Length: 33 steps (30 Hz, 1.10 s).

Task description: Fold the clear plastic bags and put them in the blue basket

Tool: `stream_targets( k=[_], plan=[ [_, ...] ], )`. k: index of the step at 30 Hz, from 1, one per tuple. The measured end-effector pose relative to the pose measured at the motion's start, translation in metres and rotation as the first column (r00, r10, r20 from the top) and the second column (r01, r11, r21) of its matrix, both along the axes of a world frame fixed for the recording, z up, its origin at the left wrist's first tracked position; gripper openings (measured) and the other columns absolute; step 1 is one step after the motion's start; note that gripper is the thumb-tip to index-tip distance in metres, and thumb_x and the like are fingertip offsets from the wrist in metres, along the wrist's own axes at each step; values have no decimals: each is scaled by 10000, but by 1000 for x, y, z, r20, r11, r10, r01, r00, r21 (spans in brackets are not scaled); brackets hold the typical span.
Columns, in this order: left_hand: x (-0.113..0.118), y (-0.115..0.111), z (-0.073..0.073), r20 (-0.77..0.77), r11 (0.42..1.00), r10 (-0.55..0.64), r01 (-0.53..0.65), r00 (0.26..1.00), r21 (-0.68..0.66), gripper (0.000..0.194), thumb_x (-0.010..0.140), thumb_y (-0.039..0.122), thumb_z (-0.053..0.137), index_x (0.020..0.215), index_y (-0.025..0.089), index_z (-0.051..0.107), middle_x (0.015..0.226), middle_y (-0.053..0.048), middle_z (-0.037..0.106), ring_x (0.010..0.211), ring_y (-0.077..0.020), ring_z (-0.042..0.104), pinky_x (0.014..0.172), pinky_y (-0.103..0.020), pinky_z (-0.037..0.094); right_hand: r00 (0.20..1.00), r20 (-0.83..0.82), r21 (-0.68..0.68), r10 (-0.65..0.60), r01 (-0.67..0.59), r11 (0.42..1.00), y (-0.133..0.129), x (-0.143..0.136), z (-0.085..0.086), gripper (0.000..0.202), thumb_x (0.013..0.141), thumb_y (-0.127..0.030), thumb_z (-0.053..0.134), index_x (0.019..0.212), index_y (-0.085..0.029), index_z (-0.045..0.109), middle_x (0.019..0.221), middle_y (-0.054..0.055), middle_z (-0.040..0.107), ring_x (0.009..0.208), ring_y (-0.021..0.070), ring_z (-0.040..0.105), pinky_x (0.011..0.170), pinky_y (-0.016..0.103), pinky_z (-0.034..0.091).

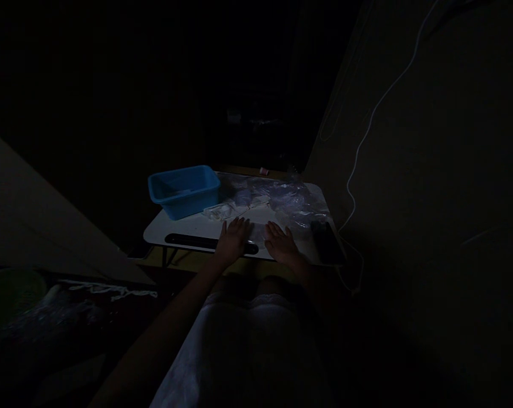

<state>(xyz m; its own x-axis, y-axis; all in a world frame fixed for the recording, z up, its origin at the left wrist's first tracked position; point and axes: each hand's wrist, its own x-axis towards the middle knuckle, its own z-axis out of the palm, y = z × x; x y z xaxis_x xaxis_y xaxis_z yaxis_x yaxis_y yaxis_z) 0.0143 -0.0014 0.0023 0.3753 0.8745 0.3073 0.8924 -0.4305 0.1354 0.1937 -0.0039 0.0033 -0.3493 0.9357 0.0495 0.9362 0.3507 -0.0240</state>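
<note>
Both hands lie palm down at the near side of a small white table [188, 228], a short gap between them. My left hand [233, 238] rests flat near the dark slot in the tabletop, its fingers stretched out. My right hand [279, 241] is flat too, fingers pointing away from me. A clear plastic piece [256, 233] lies between and partly under the hands. Beyond them is crumpled clear plastic [296, 198], with a small whitish bundle [222, 211] to its left. The dim light hides fine detail.
A blue basin [192, 199] stands at the table's back left. On the right edge lies a dark flat object [325, 242]. A white cable [370, 122] hangs down the right wall. A small pinkish item [263, 170] sits behind the table. Plastic [56, 311] lies at lower left.
</note>
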Motion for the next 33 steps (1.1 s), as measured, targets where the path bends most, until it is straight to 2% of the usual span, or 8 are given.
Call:
stream_targets(
  k=[2,4,6,9,14,24,33],
  plan=[
    [-1,0,3,-18,993,-112,113,994,29,594,703,69,409,1284,175,351,1357,-76,352,1274,-233,241,1040,-489,122,1000,3,6,-2,2,1000,0,0,-1,522,842,-269,244,1342,-120,233,1424,72,185,1304,174,140,1030,447,114],
    [0,0,4,-15,981,-194,194,981,0,569,686,49,405,1242,172,413,1335,-70,388,1257,-220,281,1047,-469,136,1000,9,14,-5,5,1000,0,0,-2,520,844,-275,241,1341,-124,236,1423,68,190,1304,176,142,1031,446,115],
    [3,0,5,27,970,-237,238,971,-46,556,667,49,414,1213,151,447,1311,-86,419,1236,-208,325,1049,-441,178,1000,14,19,-7,6,1000,0,0,-2,519,845,-279,238,1341,-127,235,1423,66,193,1303,177,147,1032,444,119],
    [10,-1,2,121,958,-266,276,956,-78,598,646,79,446,1241,122,410,1310,-108,415,1234,-200,329,1039,-402,245,1000,18,27,-2,2,1000,0,0,-3,518,846,-279,235,1342,-129,233,1422,66,193,1303,178,149,1031,444,123],
    [17,1,-8,174,963,-233,252,957,-97,602,669,144,471,1254,37,374,1311,-165,394,1230,-233,329,1029,-381,281,1000,15,36,1,-2,999,0,0,-3,514,846,-273,235,1340,-132,241,1421,68,192,1304,175,147,1033,443,118],
    [29,0,-12,162,977,-207,213,965,-21,503,729,191,446,1209,44,423,1256,-172,453,1185,-242,383,994,-393,325,1000,-3,28,6,-6,1000,1,0,-4,518,847,-285,232,1338,-120,245,1422,68,185,1303,167,146,1032,445,115],
    [46,2,-9,183,991,-133,134,974,5,471,725,126,408,1193,82,432,1215,-151,491,1162,-232,405,981,-413,325,1000,22,62,11,-13,998,1,0,-6,491,861,-268,216,1331,-140,273,1415,72,210,1303,172,151,1029,432,117]
  ],
)
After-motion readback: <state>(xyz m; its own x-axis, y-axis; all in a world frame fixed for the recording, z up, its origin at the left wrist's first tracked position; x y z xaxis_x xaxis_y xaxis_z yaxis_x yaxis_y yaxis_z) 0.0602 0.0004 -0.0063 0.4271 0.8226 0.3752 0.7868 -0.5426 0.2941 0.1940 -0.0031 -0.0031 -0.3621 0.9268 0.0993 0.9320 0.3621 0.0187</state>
